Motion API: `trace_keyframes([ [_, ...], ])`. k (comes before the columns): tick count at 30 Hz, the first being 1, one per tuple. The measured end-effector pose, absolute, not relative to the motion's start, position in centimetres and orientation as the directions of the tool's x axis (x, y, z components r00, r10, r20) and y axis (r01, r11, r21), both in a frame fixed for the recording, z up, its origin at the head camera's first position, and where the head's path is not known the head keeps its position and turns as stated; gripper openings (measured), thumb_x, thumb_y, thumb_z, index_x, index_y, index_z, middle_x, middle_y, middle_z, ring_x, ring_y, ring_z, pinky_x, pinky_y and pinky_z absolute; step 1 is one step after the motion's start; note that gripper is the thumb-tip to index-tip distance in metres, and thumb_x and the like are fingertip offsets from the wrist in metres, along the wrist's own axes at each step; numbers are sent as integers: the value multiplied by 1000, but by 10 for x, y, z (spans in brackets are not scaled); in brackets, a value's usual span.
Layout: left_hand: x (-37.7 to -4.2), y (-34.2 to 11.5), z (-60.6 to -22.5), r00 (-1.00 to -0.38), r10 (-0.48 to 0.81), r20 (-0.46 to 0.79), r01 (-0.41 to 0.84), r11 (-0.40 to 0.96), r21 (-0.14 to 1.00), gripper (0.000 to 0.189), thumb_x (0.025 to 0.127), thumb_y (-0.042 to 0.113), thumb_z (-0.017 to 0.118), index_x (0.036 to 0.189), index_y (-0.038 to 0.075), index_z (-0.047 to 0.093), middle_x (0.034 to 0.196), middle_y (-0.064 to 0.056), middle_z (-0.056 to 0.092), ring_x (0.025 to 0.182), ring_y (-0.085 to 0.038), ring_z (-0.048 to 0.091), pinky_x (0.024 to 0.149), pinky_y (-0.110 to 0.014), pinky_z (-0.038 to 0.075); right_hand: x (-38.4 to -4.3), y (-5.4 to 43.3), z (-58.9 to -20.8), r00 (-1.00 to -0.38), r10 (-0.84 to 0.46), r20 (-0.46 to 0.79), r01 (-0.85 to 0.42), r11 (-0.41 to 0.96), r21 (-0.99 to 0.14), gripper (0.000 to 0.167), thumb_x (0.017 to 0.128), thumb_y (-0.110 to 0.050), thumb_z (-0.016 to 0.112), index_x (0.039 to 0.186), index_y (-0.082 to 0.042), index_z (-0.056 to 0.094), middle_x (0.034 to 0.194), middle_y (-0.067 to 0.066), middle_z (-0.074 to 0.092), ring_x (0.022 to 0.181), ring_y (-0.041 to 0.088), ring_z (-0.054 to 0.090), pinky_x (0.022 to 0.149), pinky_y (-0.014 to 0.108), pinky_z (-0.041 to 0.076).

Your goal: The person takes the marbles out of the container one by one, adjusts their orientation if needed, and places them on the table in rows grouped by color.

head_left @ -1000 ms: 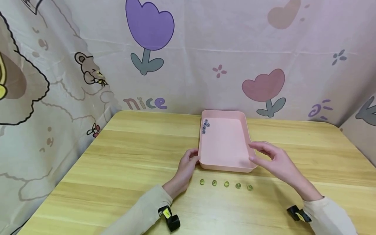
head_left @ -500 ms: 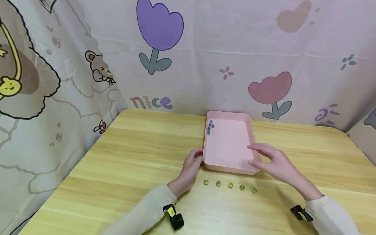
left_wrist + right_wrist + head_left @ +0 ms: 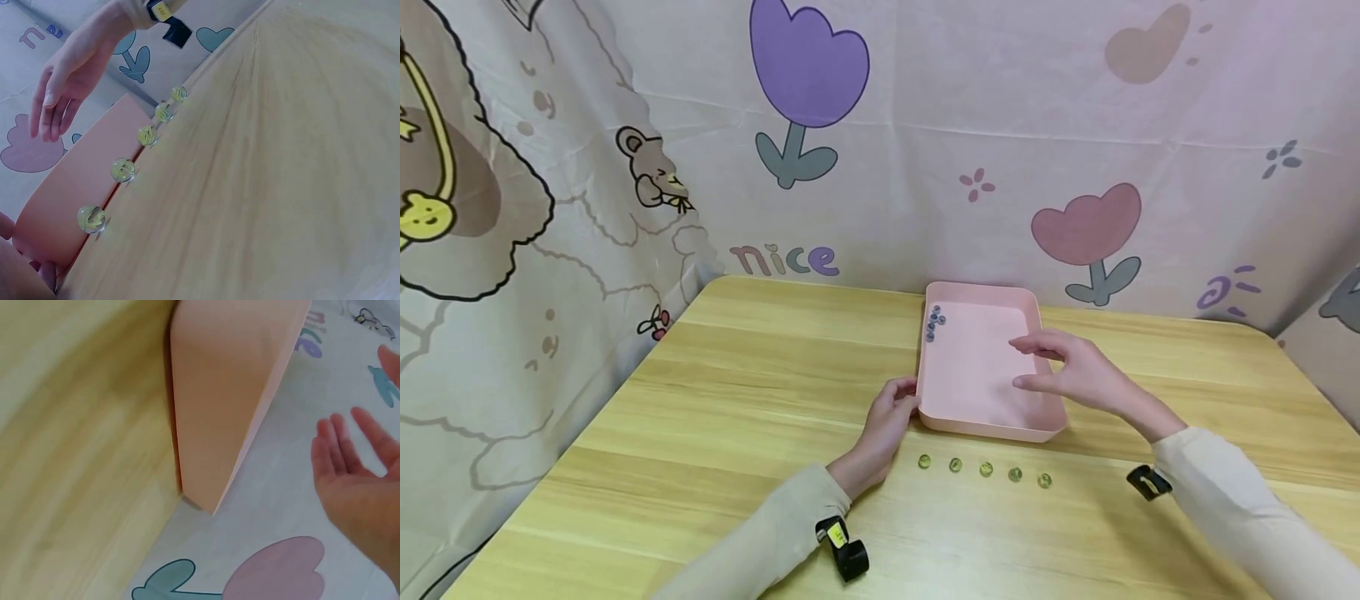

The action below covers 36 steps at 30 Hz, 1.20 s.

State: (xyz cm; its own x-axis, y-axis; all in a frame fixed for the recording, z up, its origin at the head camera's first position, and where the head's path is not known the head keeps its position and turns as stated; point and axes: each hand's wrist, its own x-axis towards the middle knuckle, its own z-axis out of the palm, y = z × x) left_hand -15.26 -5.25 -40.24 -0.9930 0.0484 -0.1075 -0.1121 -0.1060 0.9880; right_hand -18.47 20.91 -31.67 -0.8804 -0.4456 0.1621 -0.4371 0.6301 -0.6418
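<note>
A pink plastic tray (image 3: 977,429) lies on the table with several small blue marbles (image 3: 934,323) clustered along its left wall. At its front left corner, my left hand (image 3: 883,429) holds the tray's side, the thumb near the wall. My right hand (image 3: 1078,371) hovers above the right part of the tray, thumb and fingers spread apart with nothing between them. In the right wrist view it hangs higher than the tray's outer wall (image 3: 215,400). Several clear marbles with yellow-green swirls (image 3: 986,469) form a row in front of the tray; the left wrist view shows the nearest marble (image 3: 92,219) close up.
The wooden table (image 3: 760,375) reaches back to a printed cloth (image 3: 910,183) hung behind it, close to the tray's far end. Another cloth side (image 3: 580,275) borders the table at left. A black wrist camera (image 3: 844,550) sits on the left sleeve.
The right hand has risen from beside the tray's right wall and moved inward over the tray. The left hand stays at the corner. The head view has shifted slightly; the marbles lie as before.
</note>
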Motion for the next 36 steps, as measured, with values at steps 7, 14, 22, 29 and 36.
trace_keyframes([
  [7, -154, -53, -404, -994, 32, -104, -106, -67, 992, 37, 94, 2, 47, 131, -6, 47, 129, -18, 51, 120, -31, 49, 104, -41, 41, -216, 204, -308, -816, -578, -26, -386, 577, -720, 50, 82, -19, 77, 125, 1, 62, 124, 18, 59, 119, 33, 53, 106, 50, 36],
  [14, -152, -54, -405, -992, 26, -123, -124, -66, 990, 39, 94, 3, 48, 132, -5, 47, 130, -17, 51, 120, -31, 48, 104, -42, 41, -247, 186, -311, -813, -564, -142, -307, 624, -719, 48, 83, -18, 76, 124, 2, 62, 119, 18, 61, 109, 28, 54, 98, 42, 43],
  [22, -152, -52, -406, -991, 34, -131, -133, -64, 989, 38, 94, 4, 48, 132, -4, 47, 129, -16, 51, 119, -29, 49, 103, -41, 42, -266, 171, -320, -827, -550, -118, -307, 616, -725, 46, 83, -22, 76, 120, 2, 64, 110, 16, 63, 96, 21, 55, 88, 34, 44],
  [29, -152, -51, -404, -991, 31, -129, -131, -62, 989, 39, 94, 4, 48, 132, -4, 47, 130, -16, 51, 119, -29, 49, 103, -41, 42, -276, 162, -316, -865, -485, -129, -255, 645, -721, 45, 83, -27, 77, 119, -2, 66, 103, 3, 68, 99, 20, 57, 92, 36, 44],
  [36, -151, -51, -402, -992, 33, -121, -123, -69, 990, 39, 95, 4, 49, 132, -5, 47, 130, -16, 51, 120, -30, 49, 104, -41, 41, -284, 155, -313, -881, -456, -125, -234, 650, -723, 47, 84, -30, 73, 122, -6, 63, 104, 2, 66, 100, 21, 56, 92, 36, 44],
])
